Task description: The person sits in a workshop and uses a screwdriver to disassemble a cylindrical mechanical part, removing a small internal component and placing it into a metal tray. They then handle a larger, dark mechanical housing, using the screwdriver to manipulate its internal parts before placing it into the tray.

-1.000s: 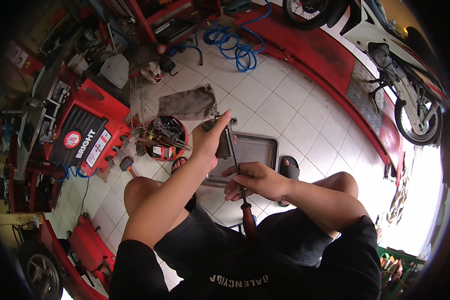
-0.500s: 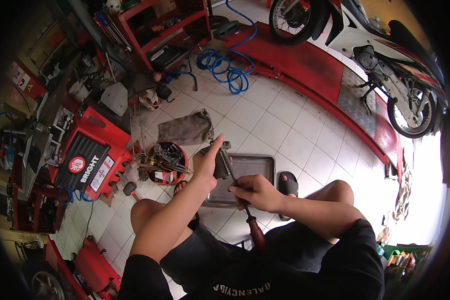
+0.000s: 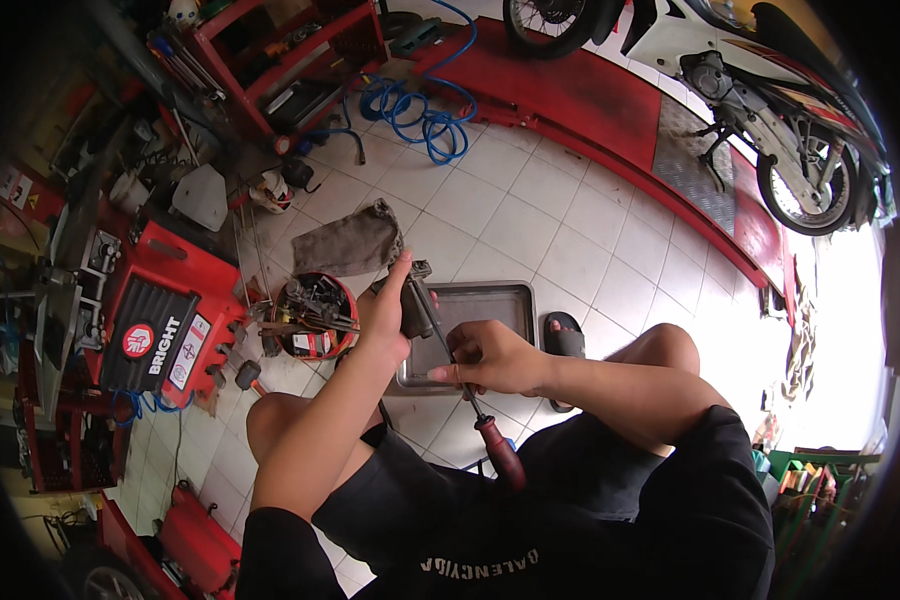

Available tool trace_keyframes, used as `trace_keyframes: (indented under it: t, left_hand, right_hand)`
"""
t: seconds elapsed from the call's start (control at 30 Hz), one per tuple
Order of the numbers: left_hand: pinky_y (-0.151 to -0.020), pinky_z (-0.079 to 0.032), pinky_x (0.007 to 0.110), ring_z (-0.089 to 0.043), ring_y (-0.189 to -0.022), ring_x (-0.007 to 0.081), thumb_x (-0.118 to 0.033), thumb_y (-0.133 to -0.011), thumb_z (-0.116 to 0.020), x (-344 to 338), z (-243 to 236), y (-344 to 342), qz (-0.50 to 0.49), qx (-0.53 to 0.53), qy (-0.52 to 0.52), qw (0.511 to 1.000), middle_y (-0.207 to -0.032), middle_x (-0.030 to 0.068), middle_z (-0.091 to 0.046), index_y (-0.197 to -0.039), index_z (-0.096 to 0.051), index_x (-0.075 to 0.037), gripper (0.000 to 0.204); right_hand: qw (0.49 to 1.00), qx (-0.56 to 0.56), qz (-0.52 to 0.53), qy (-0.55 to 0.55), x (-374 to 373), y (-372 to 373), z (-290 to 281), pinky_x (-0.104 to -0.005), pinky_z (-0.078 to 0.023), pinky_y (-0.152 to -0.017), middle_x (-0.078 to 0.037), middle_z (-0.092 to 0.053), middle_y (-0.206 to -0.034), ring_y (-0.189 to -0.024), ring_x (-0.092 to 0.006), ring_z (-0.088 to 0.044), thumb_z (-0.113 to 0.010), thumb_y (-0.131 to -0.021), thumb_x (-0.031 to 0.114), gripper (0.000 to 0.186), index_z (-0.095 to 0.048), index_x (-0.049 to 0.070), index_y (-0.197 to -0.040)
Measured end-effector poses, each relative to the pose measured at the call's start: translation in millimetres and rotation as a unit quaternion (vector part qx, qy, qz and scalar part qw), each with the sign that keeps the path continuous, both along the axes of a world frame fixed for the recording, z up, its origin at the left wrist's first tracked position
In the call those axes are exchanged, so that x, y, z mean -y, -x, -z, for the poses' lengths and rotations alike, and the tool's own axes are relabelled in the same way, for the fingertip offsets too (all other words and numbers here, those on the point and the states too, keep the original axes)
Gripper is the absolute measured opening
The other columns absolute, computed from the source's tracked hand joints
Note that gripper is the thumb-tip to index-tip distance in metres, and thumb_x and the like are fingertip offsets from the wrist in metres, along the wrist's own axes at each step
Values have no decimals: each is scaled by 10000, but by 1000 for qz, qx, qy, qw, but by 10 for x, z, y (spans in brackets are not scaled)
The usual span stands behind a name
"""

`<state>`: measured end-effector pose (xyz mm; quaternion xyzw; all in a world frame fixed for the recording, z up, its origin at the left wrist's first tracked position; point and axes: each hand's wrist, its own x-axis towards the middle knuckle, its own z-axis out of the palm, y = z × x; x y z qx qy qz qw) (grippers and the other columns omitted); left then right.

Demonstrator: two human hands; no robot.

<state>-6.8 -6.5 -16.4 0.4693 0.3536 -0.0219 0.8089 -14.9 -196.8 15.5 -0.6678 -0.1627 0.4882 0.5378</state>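
My left hand (image 3: 385, 315) grips a dark metal cylindrical part (image 3: 418, 312) with a small fitting at its upper end. A long screwdriver with a red handle (image 3: 500, 450) runs along that part, its handle hanging toward my lap. My right hand (image 3: 485, 355) is closed loosely round the shaft below the part, thumb reaching left. Under both hands lies a metal tray (image 3: 526, 310) on the tiled floor. A stained grey rag (image 3: 340, 242) lies beyond my left hand, and a red bucket of metal tools (image 3: 345, 300) stands left of it.
A red machine (image 3: 170, 260) stands at left, near red tool racks (image 3: 310, 60). A coiled blue hose (image 3: 420, 130) lies at the back. A red lift platform (image 3: 570, 90) curves along the right, carrying a white motorbike (image 3: 730, 60). My sandalled foot (image 3: 565, 350) is right of the tray.
The whole view has shifted. My right hand's fingers have curled in around the screwdriver shaft from a looser spread. My left hand keeps its grip on the metal part.
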Motion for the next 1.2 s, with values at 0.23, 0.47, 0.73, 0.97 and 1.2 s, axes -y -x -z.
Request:
trace_keyframes:
  t: [0.23,0.47,0.73,0.97,1.2]
  left_hand:
    - [-568,-579,373,-661,-612,221,-369,-815,-860,2,-4,1,-20,30,4,999,-763,74,-636,-931,-604,-36,435]
    - [-593,-595,374,-672,-633,219,-412,-823,-842,29,22,25,8,24,-25,999,-774,80,-638,-967,-599,-22,481]
    - [-610,-603,381,-680,-651,221,-428,-828,-833,9,58,52,18,9,-16,1000,-781,93,-647,-989,-590,-20,501]
    - [-616,-602,384,-678,-652,223,-439,-828,-829,34,51,54,28,22,-10,999,-780,93,-644,-985,-587,-26,504]
    - [-618,-600,382,-677,-665,227,-456,-821,-831,-16,88,32,9,-4,13,1000,-797,97,-643,-981,-584,-36,513]
  right_hand:
    - [992,-122,-14,-40,24,-30,198,-344,-562,-853,-137,-674,-979,-891,-205,-694,-541,-1053,253,401,-513,-73,-1286]
    - [991,-104,-73,-49,93,-116,34,-358,-607,-805,-151,-700,-953,-897,-241,-722,-617,-987,148,356,-549,-89,-1244]
    - [984,79,-148,59,-1,-126,-131,-375,-582,-789,-132,-700,-914,-875,-195,-707,-737,-936,350,505,-614,-86,-1160]
    - [967,-221,-111,-67,39,-47,24,-368,-543,-889,-175,-679,-1169,-1091,-232,-682,-553,-1031,192,391,-462,-43,-1331]
    - [975,-148,-150,-66,38,-137,-22,-336,-596,-804,-167,-699,-1065,-975,-255,-724,-573,-1030,159,409,-481,-68,-1358]
